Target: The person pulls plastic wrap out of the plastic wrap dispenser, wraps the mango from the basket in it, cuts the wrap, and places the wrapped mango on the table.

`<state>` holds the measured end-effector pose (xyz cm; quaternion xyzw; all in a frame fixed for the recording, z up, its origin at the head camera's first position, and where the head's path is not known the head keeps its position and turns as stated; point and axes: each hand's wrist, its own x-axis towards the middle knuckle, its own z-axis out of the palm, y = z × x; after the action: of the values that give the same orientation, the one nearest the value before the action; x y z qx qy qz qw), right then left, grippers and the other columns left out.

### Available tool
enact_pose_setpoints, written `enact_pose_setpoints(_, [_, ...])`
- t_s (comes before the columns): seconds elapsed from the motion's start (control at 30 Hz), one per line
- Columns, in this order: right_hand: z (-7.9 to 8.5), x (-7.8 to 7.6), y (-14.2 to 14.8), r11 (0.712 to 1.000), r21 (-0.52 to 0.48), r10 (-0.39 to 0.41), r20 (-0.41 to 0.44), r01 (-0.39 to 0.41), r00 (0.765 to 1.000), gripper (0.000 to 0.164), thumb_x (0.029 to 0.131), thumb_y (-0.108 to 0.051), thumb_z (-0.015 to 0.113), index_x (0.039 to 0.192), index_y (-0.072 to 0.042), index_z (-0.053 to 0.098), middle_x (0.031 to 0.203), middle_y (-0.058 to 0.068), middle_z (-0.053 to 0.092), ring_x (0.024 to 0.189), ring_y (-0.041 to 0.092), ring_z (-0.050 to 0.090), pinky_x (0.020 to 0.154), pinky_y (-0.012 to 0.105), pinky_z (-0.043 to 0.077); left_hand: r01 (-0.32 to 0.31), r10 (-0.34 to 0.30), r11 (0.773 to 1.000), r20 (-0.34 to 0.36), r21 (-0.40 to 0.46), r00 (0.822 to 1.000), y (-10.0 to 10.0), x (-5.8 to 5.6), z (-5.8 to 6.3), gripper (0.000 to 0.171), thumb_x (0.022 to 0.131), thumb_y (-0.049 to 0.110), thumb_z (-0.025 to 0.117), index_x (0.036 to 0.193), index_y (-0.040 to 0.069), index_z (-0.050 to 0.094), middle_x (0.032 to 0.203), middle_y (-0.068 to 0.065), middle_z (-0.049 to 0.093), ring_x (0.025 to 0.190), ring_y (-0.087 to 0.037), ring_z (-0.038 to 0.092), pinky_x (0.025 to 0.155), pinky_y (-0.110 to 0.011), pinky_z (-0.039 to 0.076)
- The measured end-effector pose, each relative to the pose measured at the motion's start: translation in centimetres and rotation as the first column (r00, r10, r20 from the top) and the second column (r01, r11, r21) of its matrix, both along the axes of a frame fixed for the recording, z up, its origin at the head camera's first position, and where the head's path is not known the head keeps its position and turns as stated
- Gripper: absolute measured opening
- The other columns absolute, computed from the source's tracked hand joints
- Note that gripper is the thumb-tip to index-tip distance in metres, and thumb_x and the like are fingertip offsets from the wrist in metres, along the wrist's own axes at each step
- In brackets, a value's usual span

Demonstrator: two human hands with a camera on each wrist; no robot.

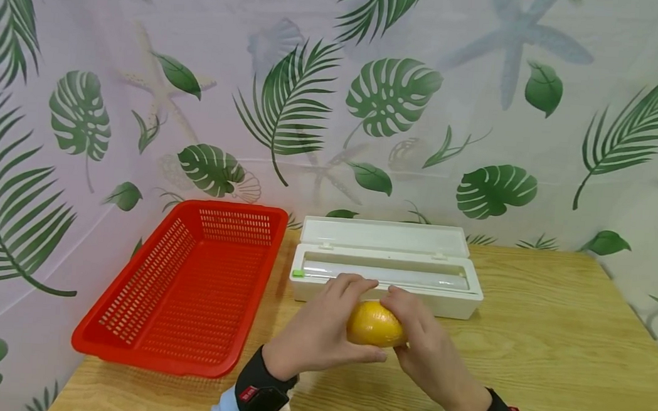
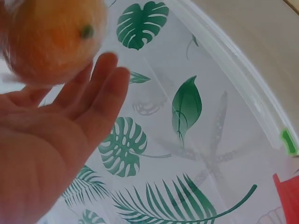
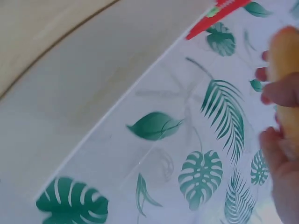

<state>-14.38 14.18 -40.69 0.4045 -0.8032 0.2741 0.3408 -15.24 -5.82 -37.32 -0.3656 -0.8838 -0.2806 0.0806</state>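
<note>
An orange (image 1: 375, 324) with a glossy, clear film over its skin is held up between both hands, in front of the white cling film box (image 1: 385, 300). From the left, my left hand (image 1: 327, 331) curves around it, fingers above and thumb below. My right hand (image 1: 436, 350) grips its right side with fingers and thumb. In the left wrist view the orange (image 2: 56, 39) shows a green stem spot beyond the fingers. The right wrist view catches only part of the orange (image 3: 286, 51), blurred, at the right edge.
A red plastic basket (image 1: 204, 298) stands left of the box on the wooden table (image 1: 553, 326). The box's lid (image 1: 383, 236) is raised at the back, showing a film roll (image 1: 387, 274) inside. A leaf-patterned cloth (image 1: 324, 104) hangs behind the table.
</note>
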Motion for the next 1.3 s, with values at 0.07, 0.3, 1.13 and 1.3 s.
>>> enact_pose_setpoints(0.07, [-0.2, -0.3, 0.0, 0.999, 0.003, 0.039, -0.128, -0.039, 0.991, 0.023, 0.098, -0.009, 0.048, 0.115, 0.005, 0.054, 0.113, 0.02, 0.058, 0.104, 0.034, 0.06, 0.1, 0.023, 0.038, 0.048, -0.05, 0.998, 0.087, 0.032, 0.995, -0.2, -0.1, 0.1, 0.089, 0.071, 0.058, 0.073, 0.139, 0.014, 0.038, 0.131, -0.004, 0.047, 0.106, -0.013, 0.05, 0.082, -0.019, 0.048])
enact_pose_setpoints(0.3, [-0.9, -0.2, -0.5, 0.999, 0.037, 0.011, -0.188, -0.004, 0.982, 0.031, 0.102, -0.012, 0.034, 0.114, 0.008, 0.054, 0.112, 0.022, 0.059, 0.103, 0.033, 0.061, 0.092, 0.031, 0.047, 0.154, -0.156, 0.988, 0.236, 0.028, 0.959, 0.1, -0.5, -0.5, 0.06, 0.073, 0.041, 0.078, 0.119, 0.019, 0.047, 0.094, 0.012, 0.054, 0.076, -0.001, 0.052, 0.066, -0.011, 0.045])
enact_pose_setpoints(1.13, [0.1, 0.6, 0.4, 0.935, 0.301, -0.287, 0.341, 0.185, 0.895, 0.046, 0.06, 0.003, 0.081, 0.1, 0.003, 0.059, 0.084, 0.007, 0.062, 0.068, 0.015, 0.06, 0.059, 0.025, 0.05, -0.212, 0.016, 0.93, -0.544, -0.3, 0.839, 3.5, 1.0, -2.9, 0.072, 0.056, 0.05, 0.083, 0.107, 0.006, 0.059, 0.094, -0.003, 0.065, 0.074, -0.015, 0.062, 0.066, -0.023, 0.054])
enact_pose_setpoints(1.3, [-0.3, 0.2, 0.9, 0.951, 0.291, -0.226, 0.419, 0.106, 0.88, 0.044, 0.063, -0.002, 0.081, 0.099, -0.002, 0.056, 0.078, -0.001, 0.058, 0.063, 0.007, 0.054, 0.056, 0.02, 0.046, -0.232, -0.002, 0.914, -0.575, -0.334, 0.818, 3.6, 1.1, -3.2, 0.073, 0.055, 0.05, 0.084, 0.107, 0.007, 0.057, 0.093, -0.002, 0.064, 0.074, -0.015, 0.061, 0.066, -0.024, 0.054])
